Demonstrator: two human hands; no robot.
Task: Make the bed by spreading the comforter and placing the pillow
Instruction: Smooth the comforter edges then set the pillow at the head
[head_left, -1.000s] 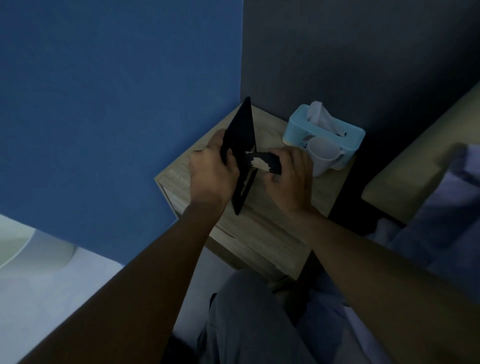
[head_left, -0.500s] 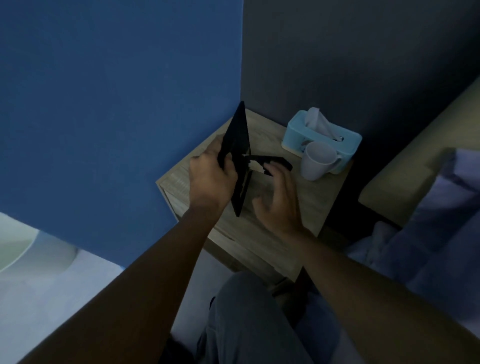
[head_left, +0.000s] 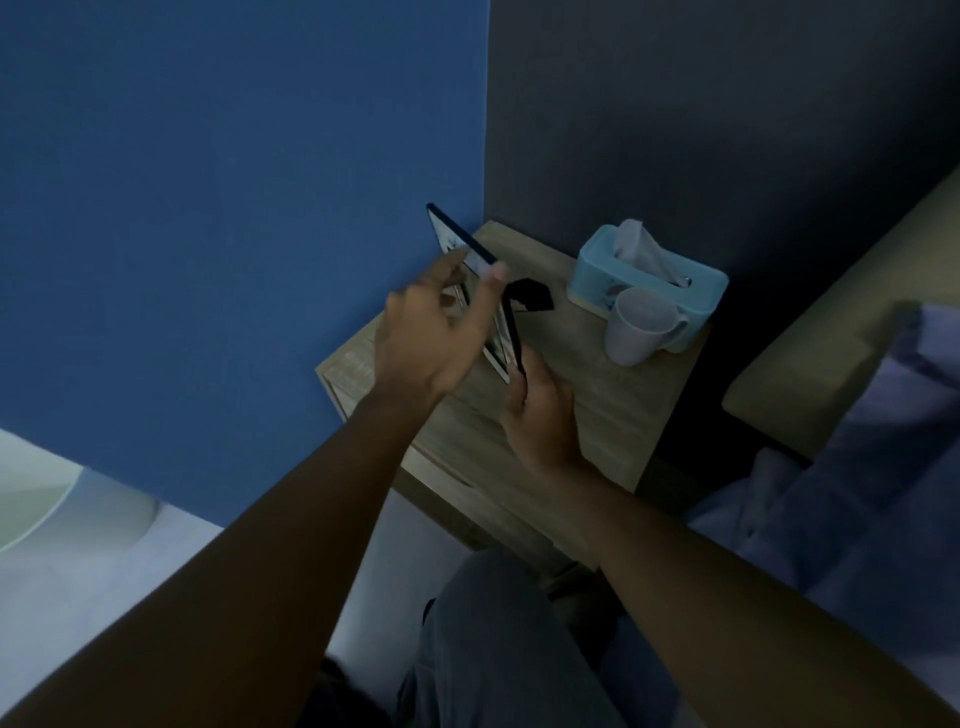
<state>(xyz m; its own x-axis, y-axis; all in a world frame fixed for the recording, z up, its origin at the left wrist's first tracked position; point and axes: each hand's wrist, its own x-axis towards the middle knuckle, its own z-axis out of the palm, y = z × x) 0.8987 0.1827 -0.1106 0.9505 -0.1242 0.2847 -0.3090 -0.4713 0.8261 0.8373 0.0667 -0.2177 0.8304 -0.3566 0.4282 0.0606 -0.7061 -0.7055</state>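
Dimly — crumpled bluish comforter (head_left: 852, 493)

Matt wood-grain nightstand (head_left: 597, 415), plastic tissue box (head_left: 597, 270)

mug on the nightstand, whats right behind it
A light blue tissue box with a tissue sticking up. The white mug covers its lower front corner, so that part is hidden.

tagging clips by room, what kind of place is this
Most likely a bedroom: a wooden nightstand in the wall corner holds a tissue box and mug, with rumpled bedding on a bed at the right.
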